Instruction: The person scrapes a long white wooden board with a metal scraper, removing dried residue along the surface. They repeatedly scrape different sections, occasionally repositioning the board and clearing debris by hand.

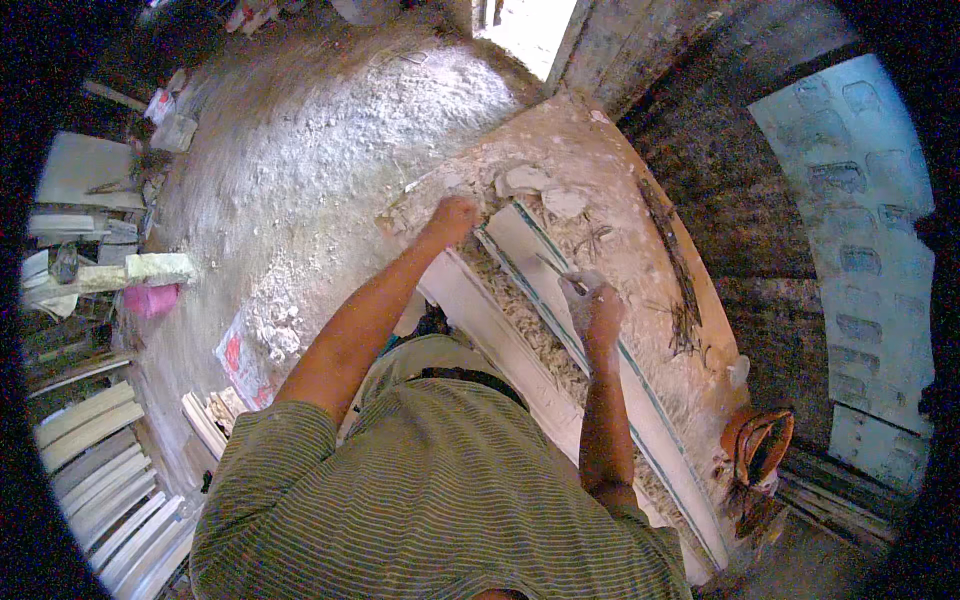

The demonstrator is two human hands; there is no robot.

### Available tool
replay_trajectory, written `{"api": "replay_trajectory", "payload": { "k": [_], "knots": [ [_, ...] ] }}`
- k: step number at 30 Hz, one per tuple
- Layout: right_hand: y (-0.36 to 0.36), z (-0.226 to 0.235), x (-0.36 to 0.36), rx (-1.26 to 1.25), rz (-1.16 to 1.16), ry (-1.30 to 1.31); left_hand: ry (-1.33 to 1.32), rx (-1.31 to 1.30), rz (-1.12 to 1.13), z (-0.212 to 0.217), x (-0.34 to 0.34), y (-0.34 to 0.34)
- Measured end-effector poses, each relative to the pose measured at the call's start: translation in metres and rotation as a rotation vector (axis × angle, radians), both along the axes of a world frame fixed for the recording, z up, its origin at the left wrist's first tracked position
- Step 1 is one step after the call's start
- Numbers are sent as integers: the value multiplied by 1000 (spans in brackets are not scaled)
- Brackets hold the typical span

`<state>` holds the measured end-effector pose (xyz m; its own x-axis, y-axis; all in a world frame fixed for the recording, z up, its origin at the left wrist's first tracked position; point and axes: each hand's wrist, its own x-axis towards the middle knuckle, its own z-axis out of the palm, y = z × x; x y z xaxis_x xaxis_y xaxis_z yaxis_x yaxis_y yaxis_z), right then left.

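Observation:
A long white plaster-coated strip with dark green edges (640, 395) lies slantwise on the worktable (640, 270) in front of me. My right hand (597, 308), dusted white, is closed round a thin, slender tool (552, 267), whose tip points at the strip's white face. Its exact kind is too small to tell. Close to the strip's far end is my left hand (457, 218), its fingers curled; whatever they hold, if anything, is hidden. A second long pale board (510, 350) runs along the near side, with crumbly plaster scraps (535, 325) in the gap between.
Plaster lumps (535, 185) and dark wiry strands (685, 300) lie on the table. An orange-brown container (757, 445) stands at its right end. White rubble (330, 150) covers the floor beyond. Stacked pale strips (110, 490) and a pink bundle (152, 299) are at left.

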<state>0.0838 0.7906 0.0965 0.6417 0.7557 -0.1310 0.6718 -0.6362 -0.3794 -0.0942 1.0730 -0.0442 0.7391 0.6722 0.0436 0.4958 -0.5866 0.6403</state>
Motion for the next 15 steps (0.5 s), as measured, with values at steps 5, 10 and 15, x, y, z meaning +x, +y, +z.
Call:
{"api": "replay_trajectory", "payload": {
  "k": [5, 10, 15],
  "knots": [
    [-7, 2, -4, -71, -108, 10, -199, -441, 269, 29, -24, 63],
    [-16, -39, -9, 214, -55, 40, -184, -519, 222, 29, -12, 62],
    [-45, -75, 1, 58, 109, -132, 7, -141, 32, 12, 2, 8]
  ]
}}
